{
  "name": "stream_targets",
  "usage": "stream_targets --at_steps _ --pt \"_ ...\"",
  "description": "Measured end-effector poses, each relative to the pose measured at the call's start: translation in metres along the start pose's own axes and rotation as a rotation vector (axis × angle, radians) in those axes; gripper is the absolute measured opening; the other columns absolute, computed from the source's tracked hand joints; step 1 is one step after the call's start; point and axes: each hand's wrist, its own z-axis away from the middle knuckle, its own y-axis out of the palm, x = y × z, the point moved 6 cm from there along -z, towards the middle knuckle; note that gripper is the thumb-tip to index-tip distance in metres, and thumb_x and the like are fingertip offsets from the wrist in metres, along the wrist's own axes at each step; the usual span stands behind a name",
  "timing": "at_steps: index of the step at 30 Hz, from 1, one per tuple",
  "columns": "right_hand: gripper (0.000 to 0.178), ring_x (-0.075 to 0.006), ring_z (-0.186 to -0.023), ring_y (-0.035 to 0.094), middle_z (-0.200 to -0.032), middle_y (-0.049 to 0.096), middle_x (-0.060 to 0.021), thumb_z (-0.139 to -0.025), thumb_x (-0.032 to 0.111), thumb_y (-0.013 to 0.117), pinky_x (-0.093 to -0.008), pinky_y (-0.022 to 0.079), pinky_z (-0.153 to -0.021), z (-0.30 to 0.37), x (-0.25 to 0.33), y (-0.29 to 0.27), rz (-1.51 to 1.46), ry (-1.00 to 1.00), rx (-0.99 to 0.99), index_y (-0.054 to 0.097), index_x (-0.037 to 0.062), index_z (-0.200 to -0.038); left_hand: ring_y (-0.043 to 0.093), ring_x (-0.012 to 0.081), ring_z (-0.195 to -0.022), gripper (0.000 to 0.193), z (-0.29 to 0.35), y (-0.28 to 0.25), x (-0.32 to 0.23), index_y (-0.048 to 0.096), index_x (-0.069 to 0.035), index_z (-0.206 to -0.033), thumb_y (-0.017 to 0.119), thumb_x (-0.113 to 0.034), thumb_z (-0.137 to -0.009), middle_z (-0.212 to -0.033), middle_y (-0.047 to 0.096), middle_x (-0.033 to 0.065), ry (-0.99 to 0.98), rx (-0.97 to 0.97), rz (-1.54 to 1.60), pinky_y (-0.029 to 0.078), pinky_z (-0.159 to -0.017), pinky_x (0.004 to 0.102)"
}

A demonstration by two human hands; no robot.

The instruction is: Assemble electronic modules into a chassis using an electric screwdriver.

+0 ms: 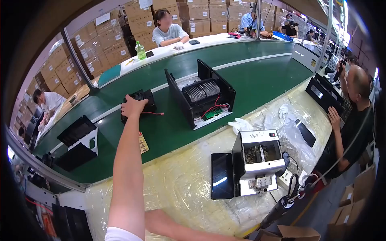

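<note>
Green conveyor belt (249,80) fills the middle of the head view, and on it the left hand (132,106), reaching far out on a straight bare arm, closes its fingers over the top of a small black box-shaped fan unit (145,101) with a thin red wire (155,113) trailing to its right. The right forearm lies low across the plastic-covered yellow worktop (181,180) and its hand is cut off by the lower edge, so I cannot tell its grip. Just right of the fan stands an open black metal chassis (201,94) with finned grey heat sinks inside, well apart from the grey box-shaped screw feeder (259,158) and the black rectangular tablet (222,176) on the worktop.
</note>
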Motion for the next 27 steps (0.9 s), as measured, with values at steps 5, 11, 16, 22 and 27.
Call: stream_targets --at_steps 5,11,16,22,27 --pt "0.023 -0.0402 -0.088 0.068 -0.094 0.068 -0.0181 -0.091 0.015 0.058 -0.0492 0.056 -0.076 -0.051 0.021 -0.044 -0.087 -0.207 -0.257 0.069 0.0059 -0.109 0.071 0.0283 -0.095 0.07 -0.131 -0.053 0.059 0.058 -0.007 -0.131 0.079 -0.045 -0.075 -0.111 0.069 0.0161 0.191 0.41 1.158 0.056 -0.085 0.0507" --pt "0.026 -0.0268 -0.07 0.064 -0.085 0.067 -0.01 -0.08 0.001 0.071 -0.037 0.054 -0.065 0.008 -0.016 -0.178 -0.186 -0.454 -1.122 0.07 0.0031 -0.106 0.066 0.0235 -0.075 0.052 0.004 -0.14 0.03 0.06 -0.018 -0.123 0.074 -0.049 -0.083 -0.096 0.067 0.0073 0.117 0.444 1.31 0.053 -0.062 0.0377" --pt "0.075 -0.025 -0.128 0.051 -0.139 0.053 -0.0163 -0.083 0.012 0.08 -0.0369 0.041 -0.108 -0.004 -0.007 -0.236 -0.385 -0.334 -1.26 0.043 0.0006 -0.147 0.065 0.0269 -0.097 0.057 0.063 -0.183 0.041 0.056 -0.016 -0.13 0.068 -0.053 -0.088 -0.107 0.065 0.0135 0.319 0.372 1.281 0.051 -0.079 0.0487" --pt "0.102 -0.0323 -0.146 0.033 -0.161 0.023 -0.0164 -0.083 0.02 0.084 -0.0425 0.035 -0.117 -0.056 -0.022 -0.276 -0.191 -0.31 -1.283 0.018 0.0057 -0.16 0.066 0.0216 -0.086 0.044 0.118 -0.179 0.028 0.06 -0.019 -0.118 0.065 -0.053 -0.091 -0.1 0.069 0.0054 0.333 0.519 1.497 0.049 -0.079 0.0402" --pt "0.109 -0.0373 -0.143 0.036 -0.163 0.017 -0.0151 -0.082 0.012 0.083 -0.0484 0.045 -0.107 -0.055 -0.011 -0.284 -0.825 -0.559 -1.222 0.01 0.0143 -0.162 0.067 0.0255 -0.109 0.051 0.104 -0.205 0.048 0.067 -0.015 -0.116 0.061 -0.061 -0.094 -0.114 0.072 0.0047 0.319 0.618 1.623 0.05 -0.096 0.0484"
